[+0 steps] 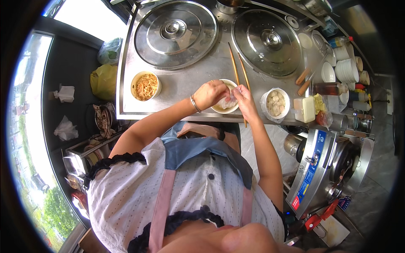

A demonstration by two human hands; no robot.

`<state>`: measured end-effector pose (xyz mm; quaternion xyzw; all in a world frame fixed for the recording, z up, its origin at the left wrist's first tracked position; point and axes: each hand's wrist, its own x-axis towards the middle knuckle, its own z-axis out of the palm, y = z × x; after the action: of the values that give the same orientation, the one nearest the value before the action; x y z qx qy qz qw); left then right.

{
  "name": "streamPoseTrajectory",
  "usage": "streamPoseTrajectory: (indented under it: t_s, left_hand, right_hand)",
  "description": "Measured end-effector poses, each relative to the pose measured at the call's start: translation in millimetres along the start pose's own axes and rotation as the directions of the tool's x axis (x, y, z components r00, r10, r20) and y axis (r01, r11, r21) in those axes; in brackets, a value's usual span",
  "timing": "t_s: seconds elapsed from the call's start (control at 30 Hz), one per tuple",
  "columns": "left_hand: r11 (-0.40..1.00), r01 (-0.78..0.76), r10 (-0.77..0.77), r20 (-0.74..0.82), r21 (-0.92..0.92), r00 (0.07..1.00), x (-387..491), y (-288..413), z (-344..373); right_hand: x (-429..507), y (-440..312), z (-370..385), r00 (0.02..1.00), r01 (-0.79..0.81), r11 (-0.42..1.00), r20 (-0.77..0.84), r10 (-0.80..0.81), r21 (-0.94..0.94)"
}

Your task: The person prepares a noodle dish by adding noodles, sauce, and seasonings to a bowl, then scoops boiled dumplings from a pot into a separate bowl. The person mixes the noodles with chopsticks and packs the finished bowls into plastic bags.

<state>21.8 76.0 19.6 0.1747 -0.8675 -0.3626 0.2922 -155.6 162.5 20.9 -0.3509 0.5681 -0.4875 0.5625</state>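
My left hand (207, 95), with a silver bangle at its wrist, pinches thin clear plastic film (226, 102) over a white round bowl (225, 112). From the other side my right hand (246, 101) grips the same film near the bowl's right rim. The film and my fingers cover much of the bowl, so I cannot tell its contents. A pair of long wooden chopsticks (234, 64) lies beside the bowl, passing by my right hand. To the right stands a plastic-lined white tub (275, 103) of pale dumplings. Far to the left sits a paper bowl of sauced noodles (146, 86).
Two large round steel lids (193, 38) (253, 34) cover the back of the steel counter (183, 80). Wooden-handled tools (303, 80), a yellow lidded box (304, 109), sauce bottles (330, 89) and stacked white bowls (347, 71) crowd the right. A gas stove (319, 170) stands lower right.
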Motion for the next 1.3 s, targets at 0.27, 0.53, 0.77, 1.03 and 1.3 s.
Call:
streamPoseTrajectory:
  t_s: [0.27, 0.53, 0.77, 1.03, 1.3]
  left_hand:
    - [0.929, 0.346, -0.33, 0.127, -0.134, 0.936, 7.5, -17.3, 3.2]
    - [0.911, 0.413, -0.413, -0.023, -0.02, 0.91, 16.5, -31.3, 16.2]
    - [0.824, 0.546, -0.481, -0.32, 0.153, 0.816, -5.4, -71.2, 25.9]
    - [0.86, 0.478, -0.504, -0.162, -0.178, 0.848, -18.3, -48.2, 3.2]
    - [0.987, 0.026, -0.024, 0.014, -0.161, 1.0, 12.1, -3.8, -11.8]
  right_hand:
    - [8.1, -9.0, 1.0, 0.572, 0.707, 0.243, 0.337, -0.748, -0.664]
    - [0.3, 0.3, 7.2, 0.719, 0.459, 0.184, 0.242, -0.652, -0.869]
    - [-47.7, 38.1, -0.1, 0.9, 0.304, 0.287, 0.176, -0.398, -0.908]
    - [-42.3, 35.8, -6.5, 0.91, 0.338, 0.822, -0.065, -0.41, -0.459]
    - [1.3, 35.6, 25.4, 0.915, 0.154, 0.697, -0.166, -0.369, -0.701]
